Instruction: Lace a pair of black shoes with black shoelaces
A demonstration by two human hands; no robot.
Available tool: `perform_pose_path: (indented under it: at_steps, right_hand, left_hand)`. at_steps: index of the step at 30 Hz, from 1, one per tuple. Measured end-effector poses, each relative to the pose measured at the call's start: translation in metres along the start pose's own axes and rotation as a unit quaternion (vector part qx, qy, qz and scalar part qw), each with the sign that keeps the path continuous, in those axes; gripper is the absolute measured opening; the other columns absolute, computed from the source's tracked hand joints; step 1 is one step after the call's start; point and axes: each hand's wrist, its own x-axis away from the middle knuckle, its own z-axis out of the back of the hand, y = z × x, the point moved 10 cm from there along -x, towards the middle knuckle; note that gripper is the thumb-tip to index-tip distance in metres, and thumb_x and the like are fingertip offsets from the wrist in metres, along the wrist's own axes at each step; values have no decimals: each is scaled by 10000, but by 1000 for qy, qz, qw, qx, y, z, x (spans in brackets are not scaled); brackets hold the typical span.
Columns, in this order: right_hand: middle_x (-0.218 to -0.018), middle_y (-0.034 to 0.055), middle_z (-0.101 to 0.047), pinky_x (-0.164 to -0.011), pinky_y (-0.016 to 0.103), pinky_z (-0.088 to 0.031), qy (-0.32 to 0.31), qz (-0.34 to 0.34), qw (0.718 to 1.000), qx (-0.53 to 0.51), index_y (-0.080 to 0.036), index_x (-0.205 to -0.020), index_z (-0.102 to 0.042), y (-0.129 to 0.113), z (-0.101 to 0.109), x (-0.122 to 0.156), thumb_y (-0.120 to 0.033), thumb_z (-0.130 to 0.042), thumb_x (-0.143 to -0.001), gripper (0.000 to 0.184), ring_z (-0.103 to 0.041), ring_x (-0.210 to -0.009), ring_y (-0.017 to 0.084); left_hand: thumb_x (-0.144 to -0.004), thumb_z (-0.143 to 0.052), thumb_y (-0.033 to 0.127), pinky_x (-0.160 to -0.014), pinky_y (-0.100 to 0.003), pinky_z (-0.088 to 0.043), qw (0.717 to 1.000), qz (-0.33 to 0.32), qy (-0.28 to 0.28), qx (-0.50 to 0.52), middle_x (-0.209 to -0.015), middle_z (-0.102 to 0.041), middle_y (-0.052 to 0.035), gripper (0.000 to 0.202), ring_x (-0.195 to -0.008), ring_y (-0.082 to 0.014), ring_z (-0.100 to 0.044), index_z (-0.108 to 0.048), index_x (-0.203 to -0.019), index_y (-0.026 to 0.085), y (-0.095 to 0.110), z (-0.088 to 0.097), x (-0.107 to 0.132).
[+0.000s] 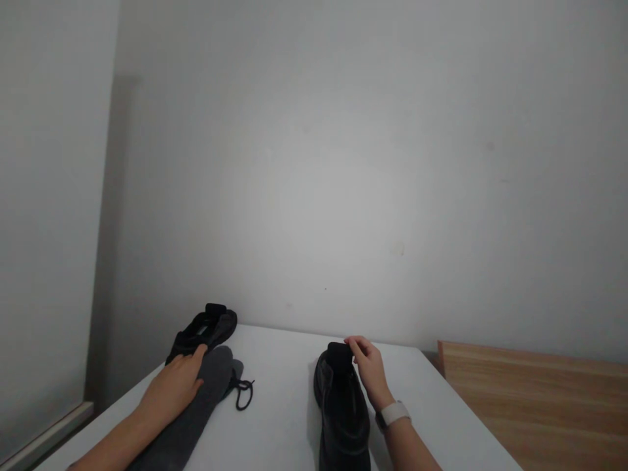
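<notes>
bottom edge crops nearer shoe (345, 428) and grey insole (197, 407)

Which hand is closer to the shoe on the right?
Right. The right hand is at that shoe's tongue, touching it. The left hand is off to the left, by the other shoe.

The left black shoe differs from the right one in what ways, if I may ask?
The left shoe lies farther back, slanted; the right shoe is nearer, almost straight-on. The right hand pinches the right shoe's tongue; the left shoe's tongue is untouched. Both are black.
</notes>
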Motion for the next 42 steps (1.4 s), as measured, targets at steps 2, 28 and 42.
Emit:
perform_pose_path:
  at_steps: [2, 28, 42]
  right_hand:
    - [-776, 71, -666, -664, 318, -436, 3, 15, 1000, 18, -154, -802, -671, -11, 7, 5, -488, -537, -800, 360, -583, -770, 229]
    - [-787, 24, -579, -659, 293, -460, -157, 106, 954, 232, -214, -802, -528, -165, -7, 70, -301, -547, -793, 89, -560, -726, 179]
    - [-970, 59, -604, -691, 256, -405, -261, 50, 864, 429, -195, -974, -556, -150, 38, 64, -80, -509, -641, 355, -568, -761, 157]
  left_hand:
    - [-761, -424, 155, -743, -343, -460, 998, 0, 33, 54, -850, -654, -112, 428, -873, -285, -640, -451, -1187, 115, 6, 15, -1]
    - [-772, -643, 415, -692, -300, -512, 640, -154, -84, 748, -745, -621, -19, 276, -716, -158, -608, -568, -833, 157, 237, 92, 27]
    - [-521, -688, 79, -1015, -415, -354, 731, -136, -137, 654, -1108, -635, -114, 549, -1091, -301, -540, -682, -1061, 177, 268, -24, -11]
